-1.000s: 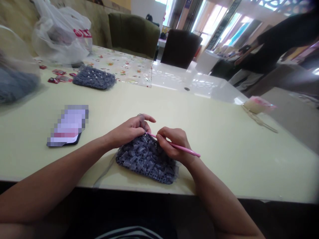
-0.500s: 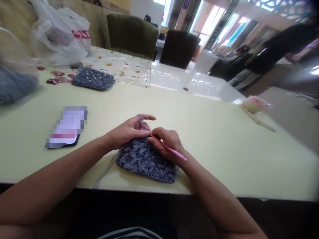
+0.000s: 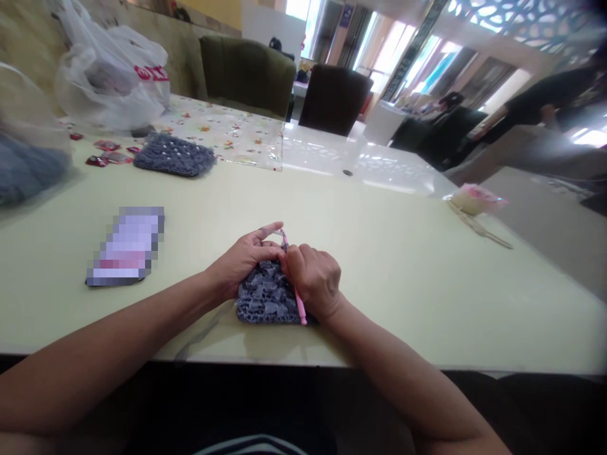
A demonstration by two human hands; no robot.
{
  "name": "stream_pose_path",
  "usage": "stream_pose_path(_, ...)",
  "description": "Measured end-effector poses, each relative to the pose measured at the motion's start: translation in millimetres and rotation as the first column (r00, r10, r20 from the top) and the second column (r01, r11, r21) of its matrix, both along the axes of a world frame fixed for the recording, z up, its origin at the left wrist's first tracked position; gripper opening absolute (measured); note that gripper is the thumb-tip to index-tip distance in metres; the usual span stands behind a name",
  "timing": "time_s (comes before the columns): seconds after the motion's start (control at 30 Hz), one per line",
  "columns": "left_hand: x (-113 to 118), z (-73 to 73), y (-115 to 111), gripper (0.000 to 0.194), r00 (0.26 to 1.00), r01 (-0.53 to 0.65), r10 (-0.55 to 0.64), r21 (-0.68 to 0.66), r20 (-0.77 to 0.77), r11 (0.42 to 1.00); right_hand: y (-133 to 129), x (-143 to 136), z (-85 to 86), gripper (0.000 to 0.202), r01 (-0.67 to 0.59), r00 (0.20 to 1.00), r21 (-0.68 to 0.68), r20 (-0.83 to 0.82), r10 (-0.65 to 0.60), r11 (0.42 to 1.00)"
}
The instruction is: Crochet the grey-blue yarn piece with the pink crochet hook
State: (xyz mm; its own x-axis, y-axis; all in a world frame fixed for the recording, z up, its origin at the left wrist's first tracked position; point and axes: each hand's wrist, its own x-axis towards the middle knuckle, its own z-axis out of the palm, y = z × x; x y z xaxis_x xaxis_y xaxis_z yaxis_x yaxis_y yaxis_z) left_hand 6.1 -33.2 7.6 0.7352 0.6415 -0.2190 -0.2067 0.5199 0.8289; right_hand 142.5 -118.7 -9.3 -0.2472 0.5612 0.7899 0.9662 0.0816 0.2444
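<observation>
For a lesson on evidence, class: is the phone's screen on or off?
On: the phone shows a pale violet display with a pink band near its lower end; finer details are blurred.

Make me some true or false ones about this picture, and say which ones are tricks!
1. The right hand holds a pink hook. True.
2. The left hand holds the phone. False: it holds the grey ruffled piece, and the phone lies on the table.
3. The white plastic bag has red printing. True.
4. The grey piece with white dots is under the phone. False: it lies beyond the phone.
</observation>
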Motion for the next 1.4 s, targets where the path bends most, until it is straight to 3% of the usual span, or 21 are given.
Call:
stream_pose_path(0.13, -5.0, 7.5, 2.4, 0.077, 0.985, 0.173, -0.172, -0.105, 0.019, 0.979, -1.3, 8.0, 1.0, 0.022, -0.2, 0.979, 0.046, -0.03, 0.202, 0.979)
stream_pose_path(0.23, -10.3, 7.3, 10.2, 0.085, 0.962, 0.27, -0.267, -0.068, 0.056, 0.96, 0.0, 16.4, 1.6, 0.025, -0.403, 0.907, 0.036, -0.12, 0.404, 0.914)
stream_pose_path(0.37, -15.3, 4.7, 23.0, 0.094, 0.95, 0.298, -0.297, 0.009, 0.095, 0.955, 0.9, 22.9, 4.0, 0.021, -0.548, 0.791, -0.012, -0.333, 0.514, 0.836)
stream_pose_path(0.6, -18.2, 10.7, 35.1, 0.085, 0.947, 0.305, -0.313, 0.099, 0.067, 0.947, -7.8, 25.7, 16.7, 0.016, -0.575, 0.709, -0.101, -0.556, 0.434, 0.812)
stream_pose_path(0.87, -16.1, 6.8, 34.2, 0.064, 0.952, 0.298, -0.305, 0.159, 0.02, 0.941, -10.1, 30.7, 20.5, 0.022, -0.626, 0.541, -0.128, -0.782, 0.31, 0.769)
stream_pose_path(1.13, -9.9, 2.2, 14.4, 0.061, 0.948, 0.317, -0.318, 0.092, -0.006, 0.944, -0.7, 24.0, 11.4, 0.017, -0.607, 0.693, -0.157, -0.585, 0.421, 0.779)
stream_pose_path(1.23, -13.1, 2.7, 20.7, 0.046, 0.926, 0.376, -0.374, 0.227, -0.053, 0.898, -2.9, 24.5, 14.1, 0.009, -0.581, 0.692, -0.122, -0.595, 0.409, 0.805)
stream_pose_path(1.3, -16.6, 3.7, 29.0, 0.032, 0.908, 0.417, -0.393, 0.387, -0.145, 0.822, -4.5, 26.2, 17.2, 0.01, -0.571, 0.671, -0.117, -0.636, 0.38, 0.813)
stream_pose_path(1.4, -20.2, 3.9, 41.2, 0.03, 0.9, 0.432, -0.305, 0.545, -0.31, 0.719, -4.5, 29.8, 20.4, 0.012, -0.57, 0.632, -0.132, -0.701, 0.33, 0.811)
